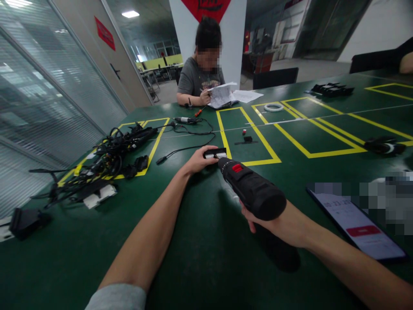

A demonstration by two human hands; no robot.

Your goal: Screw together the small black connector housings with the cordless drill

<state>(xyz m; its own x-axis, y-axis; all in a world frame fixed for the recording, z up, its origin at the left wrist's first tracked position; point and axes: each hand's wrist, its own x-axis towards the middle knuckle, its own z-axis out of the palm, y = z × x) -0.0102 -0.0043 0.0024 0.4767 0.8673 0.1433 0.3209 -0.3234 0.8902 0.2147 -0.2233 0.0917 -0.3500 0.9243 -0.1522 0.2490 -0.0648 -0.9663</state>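
My right hand (254, 215) is wrapped round the grip of a black cordless drill (250, 185) with a red switch on top. The drill's front end points away from me, at a small black-and-white block (215, 153). That block is held in my left hand (200, 160), its fingers closed on the near left side. Whether the drill tip touches the block is hidden behind the drill body. Beyond the block, a small black piece (248, 139) and a tiny red-and-silver piece (244, 132) lie on the green table.
Tangled black cables (119, 150) lie at left. A phone (358, 224) with its screen lit rests at right. Yellow tape (264, 162) marks rectangles on the table (193, 258). A white tape roll (273, 107) lies farther back. Across the table, a person (200, 77) holds papers.
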